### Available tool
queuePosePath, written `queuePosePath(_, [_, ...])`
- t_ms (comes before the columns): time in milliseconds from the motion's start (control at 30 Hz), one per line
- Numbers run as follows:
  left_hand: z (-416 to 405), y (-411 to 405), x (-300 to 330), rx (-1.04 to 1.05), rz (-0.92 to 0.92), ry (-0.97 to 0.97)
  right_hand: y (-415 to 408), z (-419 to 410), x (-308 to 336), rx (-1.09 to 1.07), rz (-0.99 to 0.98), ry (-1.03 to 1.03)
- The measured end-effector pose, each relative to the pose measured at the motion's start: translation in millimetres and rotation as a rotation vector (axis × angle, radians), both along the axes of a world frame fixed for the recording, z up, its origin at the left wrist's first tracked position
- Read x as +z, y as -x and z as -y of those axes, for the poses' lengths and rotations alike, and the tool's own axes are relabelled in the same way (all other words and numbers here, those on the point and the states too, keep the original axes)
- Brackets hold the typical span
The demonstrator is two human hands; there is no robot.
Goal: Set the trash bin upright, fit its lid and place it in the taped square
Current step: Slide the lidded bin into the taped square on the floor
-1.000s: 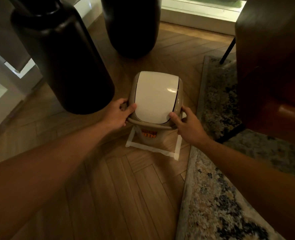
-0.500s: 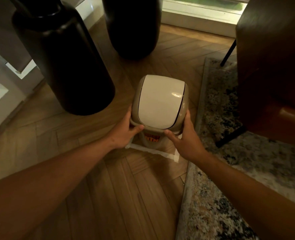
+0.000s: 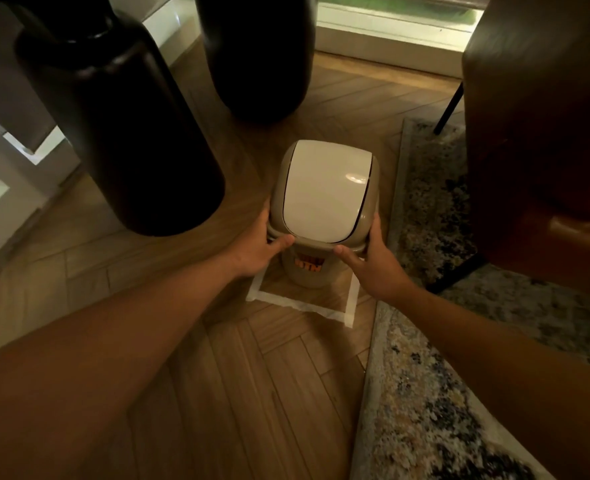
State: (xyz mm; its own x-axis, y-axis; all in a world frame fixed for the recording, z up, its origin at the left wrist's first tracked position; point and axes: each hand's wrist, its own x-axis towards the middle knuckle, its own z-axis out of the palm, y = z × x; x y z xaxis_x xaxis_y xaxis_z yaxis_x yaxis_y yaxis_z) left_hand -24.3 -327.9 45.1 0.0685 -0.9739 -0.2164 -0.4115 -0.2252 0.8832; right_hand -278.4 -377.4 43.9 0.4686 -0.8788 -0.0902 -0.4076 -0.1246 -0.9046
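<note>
A small beige trash bin [image 3: 309, 273] with an orange label stands upright inside the white taped square [image 3: 298, 304] on the wooden floor. Its lid [image 3: 324, 190], beige-rimmed with a white swing flap, sits on top of it. My left hand [image 3: 260, 249] grips the lid's rim on the left side, thumb on the front edge. On the right side my right hand [image 3: 374, 263] grips the same rim, thumb under the front edge. The bin's base is partly hidden by the lid, so its contact with the floor cannot be told.
Two tall dark vases [image 3: 127, 133] [image 3: 257, 53] stand close behind and left of the bin. A patterned rug [image 3: 425, 393] lies right of the square. A brown leather chair [image 3: 542, 133] with a thin black leg [image 3: 447, 107] is at the right. A window sill runs along the back.
Both hands have slid forward along the lid's rim from its near corners to its sides. The bin sits a little further back inside the taped square.
</note>
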Motion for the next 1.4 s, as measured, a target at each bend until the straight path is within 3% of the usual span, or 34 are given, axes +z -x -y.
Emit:
queuePosePath(100, [1.2, -0.1, 5.4, -0.018, 0.026, 0.016, 1.3, 4.1, 4.7, -0.011, -0.031, 0.05])
queuePosePath(233, [8.7, -5.4, 19.1, -0.037, 0.195, 0.081, 5.9, 17.5, 11.3, -0.062, -0.282, 0.226])
queuePosePath(400, [14.0, -7.6, 34.5, -0.138, 0.381, 0.197, 4.2, 23.6, 15.5, 0.027, -0.315, 0.33])
queuePosePath(567, [13.0, -8.6, 30.0, -0.156, 0.504, 0.188, 4.3, 23.5, 9.4, 0.049, -0.301, 0.354])
queuePosePath(1400, [12.3, -10.6, 27.6, -0.181, 0.476, 0.22, 4.8, 23.4, 6.8, 0.034, -0.289, 0.36])
